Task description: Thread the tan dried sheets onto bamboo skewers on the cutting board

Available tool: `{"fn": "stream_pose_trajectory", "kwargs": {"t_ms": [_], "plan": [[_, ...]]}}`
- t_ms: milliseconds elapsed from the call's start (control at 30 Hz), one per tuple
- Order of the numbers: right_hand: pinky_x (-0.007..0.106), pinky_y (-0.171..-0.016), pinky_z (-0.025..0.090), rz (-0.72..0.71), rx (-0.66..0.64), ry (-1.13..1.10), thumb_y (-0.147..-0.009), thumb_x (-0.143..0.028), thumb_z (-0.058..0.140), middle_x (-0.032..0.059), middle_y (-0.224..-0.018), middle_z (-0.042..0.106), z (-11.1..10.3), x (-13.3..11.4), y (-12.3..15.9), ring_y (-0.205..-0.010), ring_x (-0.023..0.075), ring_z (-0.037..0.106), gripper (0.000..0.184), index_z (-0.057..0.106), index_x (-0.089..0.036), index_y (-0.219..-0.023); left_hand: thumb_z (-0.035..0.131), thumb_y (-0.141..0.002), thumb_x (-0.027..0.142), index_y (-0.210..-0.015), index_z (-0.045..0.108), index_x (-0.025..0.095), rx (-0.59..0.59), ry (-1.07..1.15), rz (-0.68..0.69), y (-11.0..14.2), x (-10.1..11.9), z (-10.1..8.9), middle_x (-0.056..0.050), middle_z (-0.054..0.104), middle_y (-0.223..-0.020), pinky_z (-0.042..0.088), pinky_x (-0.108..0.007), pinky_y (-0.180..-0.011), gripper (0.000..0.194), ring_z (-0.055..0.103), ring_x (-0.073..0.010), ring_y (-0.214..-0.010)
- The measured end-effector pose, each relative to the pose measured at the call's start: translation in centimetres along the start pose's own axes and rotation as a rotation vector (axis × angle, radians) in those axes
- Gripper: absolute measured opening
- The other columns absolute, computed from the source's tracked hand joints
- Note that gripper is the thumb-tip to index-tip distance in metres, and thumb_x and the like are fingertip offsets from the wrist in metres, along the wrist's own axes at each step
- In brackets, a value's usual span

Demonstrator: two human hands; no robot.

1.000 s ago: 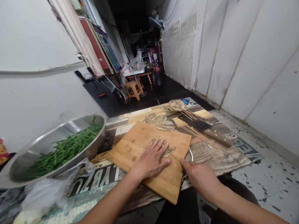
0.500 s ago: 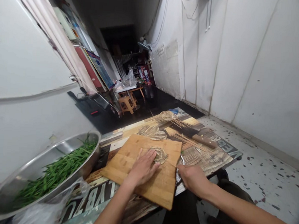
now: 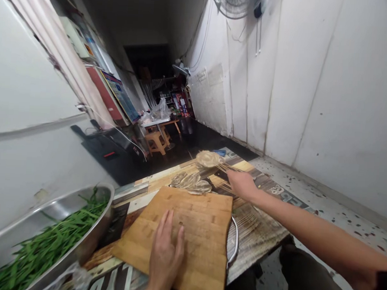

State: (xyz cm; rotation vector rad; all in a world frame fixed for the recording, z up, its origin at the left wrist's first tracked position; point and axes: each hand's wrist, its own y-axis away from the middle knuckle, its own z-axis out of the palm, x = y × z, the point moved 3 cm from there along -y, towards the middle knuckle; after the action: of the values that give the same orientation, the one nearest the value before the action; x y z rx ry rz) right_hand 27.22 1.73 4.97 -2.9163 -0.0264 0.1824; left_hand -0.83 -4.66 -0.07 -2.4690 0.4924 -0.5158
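The left hand [image 3: 167, 249] rests open, fingers extended, on the rectangular light-brown wooden cutting board [image 3: 204, 236]. The right hand [image 3: 243, 184], beyond the board's far right corner, is closed around a thin tan wooden stick [image 3: 225, 166] at the stack of pale-brown, flat, round skewered pieces [image 3: 207, 158]. Progress, as judged: stacked pieces appear done; loose grey-brown, flat oval pieces [image 3: 189, 181], just beyond the board's far edge, show no sticks and apparently remain. A silver metal basin [image 3: 93, 239] stands left of the board.

Food-prep rm, home or sm. eatery unclear: chopping bd [image 3: 205, 232], metal bowl [image 3: 104, 214] w/ cut greens [image 3: 59, 231].
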Motion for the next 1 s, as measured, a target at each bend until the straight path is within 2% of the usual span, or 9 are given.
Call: {"fn": "stream_pose_trajectory", "kwargs": {"t_ms": [167, 333, 433, 500, 567, 667, 767, 867, 1000], "plan": [[0.028, -0.073, 0.042, 0.085, -0.032, 0.037, -0.089, -0.014, 0.034, 0.0178, -0.097, 0.065, 2.1, 1.0, -8.0, -0.092, 0.0234, 0.062, 0.031, 0.058, -0.009, -0.108, 0.046, -0.085, 0.027, -0.142, 0.023, 0.029, -0.027, 0.034, 0.052, 0.3, 1.0, 0.2, -0.009, 0.038, -0.142, 0.042, -0.047, -0.100, 0.061, 0.038, -0.0257, -0.129], [0.027, -0.071, 0.043, 0.122, -0.108, 0.081, -0.089, -0.018, 0.038, 0.0189, -0.093, 0.066, 4.0, 2.0, -10.6, -0.089, 0.0237, 0.063, 0.030, 0.066, -0.008, -0.092, 0.048, -0.084, 0.025, -0.143, 0.021, 0.033, -0.015, 0.043, 0.094, 0.4, 1.1, -0.2, -0.006, 0.033, -0.144, 0.044, -0.047, -0.099, 0.065, 0.040, -0.0266, -0.128], [0.028, -0.073, 0.043, 0.122, -0.072, 0.103, -0.090, -0.018, 0.034, 0.0193, -0.098, 0.065, 3.3, 2.4, -9.8, -0.092, 0.0248, 0.062, 0.032, 0.063, -0.007, -0.100, 0.047, -0.084, 0.025, -0.142, 0.024, 0.032, -0.008, 0.060, 0.081, 0.3, 1.4, -0.3, -0.006, 0.033, -0.145, 0.043, -0.046, -0.100, 0.062, 0.039, -0.0262, -0.128], [0.029, -0.075, 0.042, 0.100, -0.024, 0.113, -0.093, -0.021, 0.028, 0.0187, -0.106, 0.062, 2.6, 2.2, -8.2, -0.096, 0.0250, 0.060, 0.036, 0.058, -0.009, -0.111, 0.047, -0.084, 0.024, -0.141, 0.026, 0.031, -0.011, 0.068, 0.080, 0.2, 1.7, -0.4, -0.006, 0.033, -0.144, 0.042, -0.046, -0.101, 0.061, 0.038, -0.0259, -0.129], [0.030, -0.076, 0.043, 0.031, -0.012, 0.113, -0.094, -0.026, 0.025, 0.0168, -0.107, 0.062, 2.3, 1.8, -5.9, -0.096, 0.0248, 0.060, 0.039, 0.058, -0.012, -0.110, 0.047, -0.084, 0.024, -0.140, 0.029, 0.029, -0.018, 0.079, 0.080, 0.2, 1.9, -0.4, -0.006, 0.033, -0.145, 0.040, -0.045, -0.102, 0.059, 0.037, -0.0259, -0.130], [0.030, -0.073, 0.045, -0.040, -0.140, 0.115, -0.092, -0.031, 0.034, 0.0156, -0.094, 0.066, 3.3, 1.1, -2.0, -0.089, 0.0250, 0.062, 0.036, 0.065, -0.012, -0.093, 0.048, -0.084, 0.024, -0.138, 0.034, 0.026, -0.022, 0.087, 0.070, 0.2, 1.9, -0.3, -0.007, 0.034, -0.145, 0.039, -0.044, -0.104, 0.056, 0.038, -0.0258, -0.129], [0.031, -0.069, 0.047, -0.005, -0.249, 0.139, -0.086, -0.018, 0.042, 0.0173, -0.087, 0.067, 4.8, 1.1, 0.8, -0.083, 0.0259, 0.064, 0.027, 0.067, -0.008, -0.085, 0.048, -0.084, 0.024, -0.133, 0.042, 0.022, -0.028, 0.085, 0.051, 0.1, 1.9, 0.0, -0.010, 0.038, -0.142, 0.039, -0.042, -0.104, 0.049, 0.040, -0.0252, -0.128], [0.032, -0.068, 0.048, -0.031, -0.256, 0.142, -0.080, -0.004, 0.041, 0.0184, -0.086, 0.067, 5.6, 1.2, 1.6, -0.081, 0.0266, 0.065, 0.026, 0.066, -0.005, -0.085, 0.047, -0.084, 0.025, -0.127, 0.048, 0.019, -0.044, 0.087, 0.023, 0.3, 1.9, 0.3, -0.011, 0.041, -0.140, 0.040, -0.041, -0.104, 0.043, 0.041, -0.0244, -0.127], [0.033, -0.067, 0.048, -0.058, -0.232, 0.123, -0.077, -0.001, 0.041, 0.0181, -0.084, 0.068, 5.4, 1.4, 1.1, -0.082, 0.0282, 0.065, 0.026, 0.066, -0.005, -0.081, 0.045, -0.085, 0.027, -0.123, 0.051, 0.017, -0.082, 0.083, 0.015, 0.4, 1.4, 0.3, -0.012, 0.046, -0.135, 0.042, -0.039, -0.102, 0.040, 0.045, -0.0230, -0.124]]}}
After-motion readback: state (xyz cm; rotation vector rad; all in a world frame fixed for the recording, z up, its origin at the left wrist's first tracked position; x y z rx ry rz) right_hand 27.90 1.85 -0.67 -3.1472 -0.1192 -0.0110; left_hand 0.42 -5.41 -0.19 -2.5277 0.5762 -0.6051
